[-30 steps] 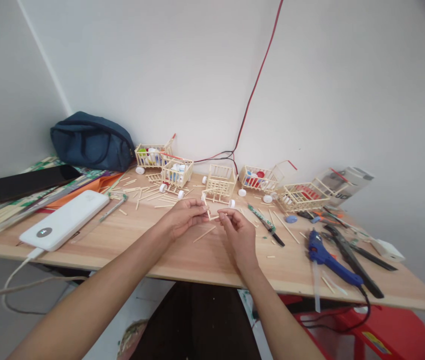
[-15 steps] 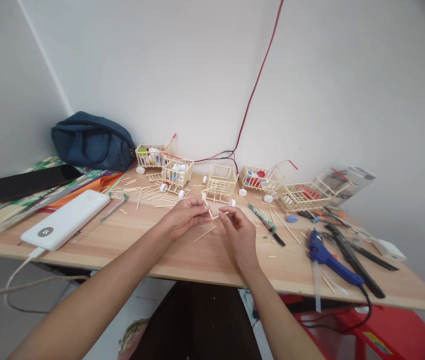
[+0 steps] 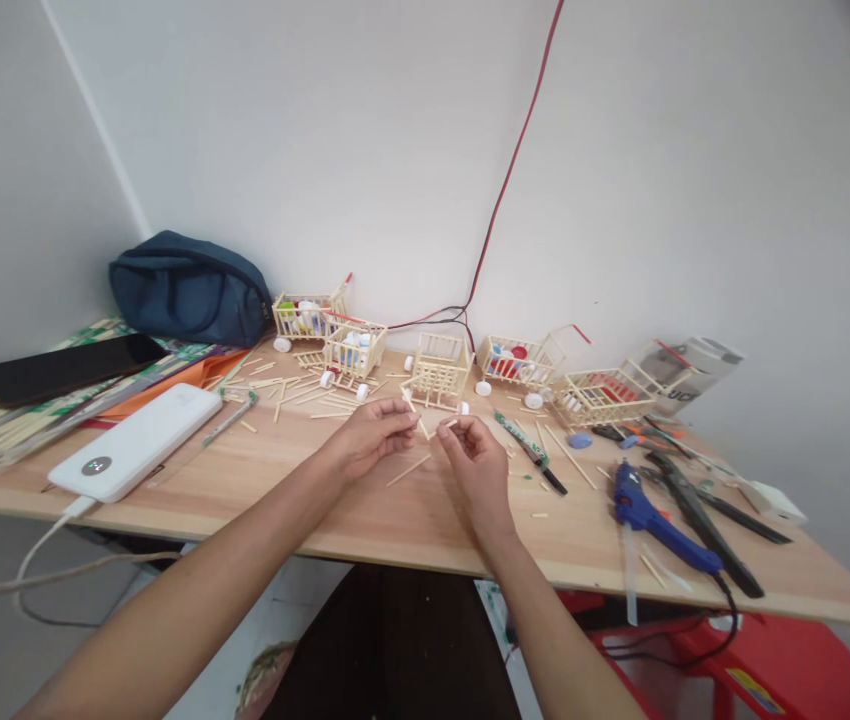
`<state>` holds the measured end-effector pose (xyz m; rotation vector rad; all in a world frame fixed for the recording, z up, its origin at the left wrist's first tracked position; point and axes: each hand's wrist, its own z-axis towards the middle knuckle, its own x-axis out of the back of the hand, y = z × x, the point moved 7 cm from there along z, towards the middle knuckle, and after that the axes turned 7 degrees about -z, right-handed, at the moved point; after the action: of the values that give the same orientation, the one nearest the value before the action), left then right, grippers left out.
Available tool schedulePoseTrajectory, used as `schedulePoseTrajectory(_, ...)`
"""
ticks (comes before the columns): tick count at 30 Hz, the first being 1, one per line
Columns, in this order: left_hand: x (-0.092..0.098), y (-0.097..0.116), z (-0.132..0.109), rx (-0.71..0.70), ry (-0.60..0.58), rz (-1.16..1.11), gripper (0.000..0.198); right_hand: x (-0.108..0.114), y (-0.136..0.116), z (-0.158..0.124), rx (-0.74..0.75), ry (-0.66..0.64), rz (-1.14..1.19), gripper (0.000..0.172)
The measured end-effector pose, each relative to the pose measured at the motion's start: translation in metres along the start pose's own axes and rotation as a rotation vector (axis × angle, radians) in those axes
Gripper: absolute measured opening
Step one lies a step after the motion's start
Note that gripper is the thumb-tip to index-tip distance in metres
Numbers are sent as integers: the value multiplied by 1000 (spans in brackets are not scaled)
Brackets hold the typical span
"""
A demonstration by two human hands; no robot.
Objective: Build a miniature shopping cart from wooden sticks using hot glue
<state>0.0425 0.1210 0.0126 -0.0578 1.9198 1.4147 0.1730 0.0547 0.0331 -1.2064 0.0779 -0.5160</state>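
Observation:
My left hand (image 3: 372, 437) and my right hand (image 3: 474, 462) meet just above the wooden table (image 3: 410, 510), both pinched on a small piece made of thin wooden sticks (image 3: 425, 428). A loose stick (image 3: 408, 469) lies on the table right under my hands. Just beyond my fingers stands an empty stick-built cart (image 3: 438, 371) with white cap wheels. Other stick carts (image 3: 354, 347) (image 3: 519, 361) (image 3: 599, 396) stand along the wall, some holding coloured caps.
A blue glue gun (image 3: 654, 514), black pliers (image 3: 702, 520) and a cutter (image 3: 531, 451) lie to the right. A white power bank (image 3: 136, 441), a black phone (image 3: 57, 367) and a navy pouch (image 3: 189, 290) sit left. Loose sticks (image 3: 297, 388) litter the middle. A red stool (image 3: 755, 670) stands below.
My hands stay together on the stick piece with only slight finger shifts. The view has tilted a little, so everything sits slightly lower and to the right.

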Motion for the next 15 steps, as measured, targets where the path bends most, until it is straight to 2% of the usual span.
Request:
schedulePoseTrajectory(7,0,0,-1,1,9,21,15,-1,1,0,-11,-16,-70,18)
schedulePoseTrajectory(15,-2,0,-1,-30,11,10,13,-4,7,2,-21,-29,-10,21)
